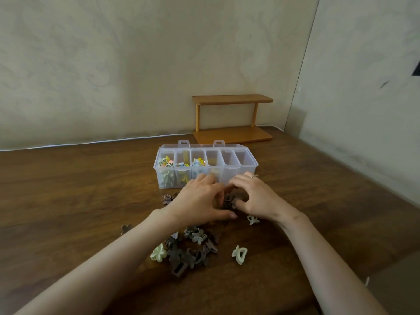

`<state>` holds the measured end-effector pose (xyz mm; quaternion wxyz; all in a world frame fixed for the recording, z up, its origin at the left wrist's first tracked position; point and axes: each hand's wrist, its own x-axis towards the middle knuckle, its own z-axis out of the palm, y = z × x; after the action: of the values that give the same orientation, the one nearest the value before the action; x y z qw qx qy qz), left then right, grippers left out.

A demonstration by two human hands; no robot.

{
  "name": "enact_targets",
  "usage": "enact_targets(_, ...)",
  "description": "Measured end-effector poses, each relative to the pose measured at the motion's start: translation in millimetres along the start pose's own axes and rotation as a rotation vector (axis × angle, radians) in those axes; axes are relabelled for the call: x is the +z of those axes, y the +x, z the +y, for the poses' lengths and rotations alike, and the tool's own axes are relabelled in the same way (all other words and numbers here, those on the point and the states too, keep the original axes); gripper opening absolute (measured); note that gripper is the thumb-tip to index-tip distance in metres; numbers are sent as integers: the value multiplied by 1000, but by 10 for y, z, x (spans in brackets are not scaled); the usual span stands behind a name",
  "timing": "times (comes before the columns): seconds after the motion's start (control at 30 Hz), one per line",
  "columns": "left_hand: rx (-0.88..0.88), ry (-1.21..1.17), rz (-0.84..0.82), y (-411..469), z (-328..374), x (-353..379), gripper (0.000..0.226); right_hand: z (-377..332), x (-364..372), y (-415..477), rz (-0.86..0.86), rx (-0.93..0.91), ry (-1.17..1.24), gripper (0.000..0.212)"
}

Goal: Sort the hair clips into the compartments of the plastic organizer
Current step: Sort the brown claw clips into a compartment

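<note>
1. Table point(91, 189): wooden, and everything I can see sits on it.
2. Organizer point(205, 167): clear plastic with its lid folded back, just beyond the fingertips. Its four left compartments hold sorted clips point(167, 163), mostly yellow and pastel. I cannot make out what is in the fourth.
3. Left hand point(200, 198) and right hand point(254, 196): fingers curled inward, gripping brown clips point(230, 201) between them. The fingertips are partly hidden.
4. Loose clips point(186, 251): a brown and cream pile nearer me than the fingers, partly covered by the left forearm.

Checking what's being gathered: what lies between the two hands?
Head view: dark brown hair clips lie between the left hand and right hand.
</note>
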<state>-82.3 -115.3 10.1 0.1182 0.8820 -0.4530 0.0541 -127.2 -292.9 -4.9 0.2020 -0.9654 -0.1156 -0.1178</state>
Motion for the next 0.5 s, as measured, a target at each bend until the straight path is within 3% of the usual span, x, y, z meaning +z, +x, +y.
enact_targets(0.17, 2, 107, 23, -9, 5, 63, 45, -2, 20, -7, -25, -4, -14, 37)
enact_targets(0.37, -33, 24, -72, -16, -59, -47, 41, 17, 25, 2, 53, 15, 7, 20)
enact_targets(0.5, -57, -104, -123, -23, -85, -97, 42, -34, -8, -6, 198, 46, 189, 12)
